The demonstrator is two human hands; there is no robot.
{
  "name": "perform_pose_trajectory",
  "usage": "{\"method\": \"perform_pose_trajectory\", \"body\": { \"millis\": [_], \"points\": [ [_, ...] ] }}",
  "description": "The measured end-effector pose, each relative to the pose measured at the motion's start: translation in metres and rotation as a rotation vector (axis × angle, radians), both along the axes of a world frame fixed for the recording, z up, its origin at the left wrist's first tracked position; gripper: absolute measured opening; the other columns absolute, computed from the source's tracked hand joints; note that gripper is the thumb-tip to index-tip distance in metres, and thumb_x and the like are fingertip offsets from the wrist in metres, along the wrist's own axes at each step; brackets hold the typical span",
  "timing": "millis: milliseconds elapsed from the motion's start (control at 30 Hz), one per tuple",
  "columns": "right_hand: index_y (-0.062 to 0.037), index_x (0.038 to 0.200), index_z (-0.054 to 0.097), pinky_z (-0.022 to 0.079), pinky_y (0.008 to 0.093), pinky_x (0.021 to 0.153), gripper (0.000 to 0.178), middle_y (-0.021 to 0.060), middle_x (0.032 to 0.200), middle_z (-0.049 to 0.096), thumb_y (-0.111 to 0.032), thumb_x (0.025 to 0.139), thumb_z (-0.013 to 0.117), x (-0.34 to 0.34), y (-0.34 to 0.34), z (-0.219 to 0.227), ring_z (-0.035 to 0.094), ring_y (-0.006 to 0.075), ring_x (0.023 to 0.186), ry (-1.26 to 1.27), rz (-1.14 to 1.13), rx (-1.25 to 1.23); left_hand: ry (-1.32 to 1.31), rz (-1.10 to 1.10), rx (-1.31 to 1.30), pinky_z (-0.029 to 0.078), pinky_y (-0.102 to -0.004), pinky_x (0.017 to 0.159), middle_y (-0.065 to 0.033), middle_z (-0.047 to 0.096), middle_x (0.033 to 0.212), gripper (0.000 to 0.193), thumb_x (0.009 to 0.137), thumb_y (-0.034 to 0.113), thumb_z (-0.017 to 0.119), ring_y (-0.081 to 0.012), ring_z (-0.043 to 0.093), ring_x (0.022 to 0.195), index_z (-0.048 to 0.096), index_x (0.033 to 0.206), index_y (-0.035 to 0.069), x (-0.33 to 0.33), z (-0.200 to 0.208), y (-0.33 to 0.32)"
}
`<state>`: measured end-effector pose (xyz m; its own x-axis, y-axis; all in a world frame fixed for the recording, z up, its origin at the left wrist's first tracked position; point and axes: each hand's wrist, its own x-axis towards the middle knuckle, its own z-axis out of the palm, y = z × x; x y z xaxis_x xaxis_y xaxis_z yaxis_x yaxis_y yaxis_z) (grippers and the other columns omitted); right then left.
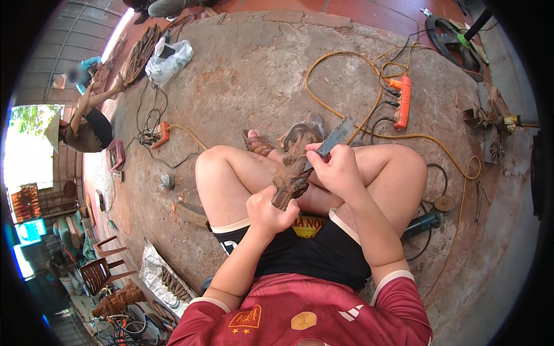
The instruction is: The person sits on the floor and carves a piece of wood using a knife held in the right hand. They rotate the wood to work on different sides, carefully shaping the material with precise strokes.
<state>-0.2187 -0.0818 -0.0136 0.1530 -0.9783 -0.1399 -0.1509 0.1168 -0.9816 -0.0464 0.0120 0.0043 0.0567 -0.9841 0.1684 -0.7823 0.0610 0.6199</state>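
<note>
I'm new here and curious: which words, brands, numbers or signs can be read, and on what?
Yellow-red panel between the thighs: readable lettering, not copied here.
Black shorts: white mark, unclear.
Red shirt: badges, details too small.
White sack: any print too blurred.

The wood (293, 173) is a brown, gnarled, rough-surfaced piece, darker at its near end, held slanting above the crossed legs with that end in the left hand (268, 212). The blade (334, 137), flat, straight and grey, slants up to the right from the right hand (337, 170), just beside the wood; whether they touch is unclear.
</note>
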Motion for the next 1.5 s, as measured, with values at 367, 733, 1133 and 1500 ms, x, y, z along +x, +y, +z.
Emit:
{"method": "perform_pose_trajectory", "body": {
  "millis": [367,733,1133,1500],
  "points": [
    [0.0045,0.101,0.072,0.048,0.0252,0.057,0.020,0.0056,0.073,0.070,-0.011,0.088,0.071,0.004,0.005,0.001,0.060,0.0054,0.066,0.042,-0.045,0.010,-0.010,0.003,0.017,0.047,-0.0439,0.051,-0.0201,0.054,0.055,0.024,0.068,0.019,0.067,-0.0404,0.057,0.051,0.052,0.062,0.001,-0.002,0.004,-0.001],
    [0.0065,0.101,0.071,0.051,0.0251,0.064,0.020,0.0073,0.080,0.072,-0.008,0.087,0.070,0.012,0.009,-0.001,0.063,0.0074,0.071,-0.015,-0.032,-0.021,-0.019,0.008,0.004,0.048,-0.0437,0.051,-0.0200,0.054,0.054,0.024,0.068,0.018,0.067,-0.0406,0.058,0.051,0.052,0.062,0.001,-0.005,0.006,0.000],
    [0.0063,0.100,0.072,0.051,0.0251,0.064,0.021,0.0081,0.082,0.072,-0.010,0.088,0.072,0.009,0.006,0.005,0.064,0.0081,0.074,-0.164,-0.090,0.024,0.013,0.018,0.020,0.047,-0.0434,0.051,-0.0202,0.054,0.054,0.024,0.068,0.018,0.067,-0.0400,0.058,0.050,0.052,0.061,0.001,-0.002,0.001,0.002],
    [0.0068,0.099,0.071,0.054,0.0275,0.069,0.020,0.0120,0.088,0.074,-0.009,0.088,0.072,0.022,0.015,-0.015,0.067,0.0124,0.078,-0.095,-0.071,-0.113,-0.011,0.008,0.011,0.047,-0.0435,0.050,-0.0203,0.053,0.053,0.025,0.067,0.019,0.067,-0.0401,0.057,0.050,0.051,0.061,0.001,-0.003,0.000,0.000]
  ]
}}
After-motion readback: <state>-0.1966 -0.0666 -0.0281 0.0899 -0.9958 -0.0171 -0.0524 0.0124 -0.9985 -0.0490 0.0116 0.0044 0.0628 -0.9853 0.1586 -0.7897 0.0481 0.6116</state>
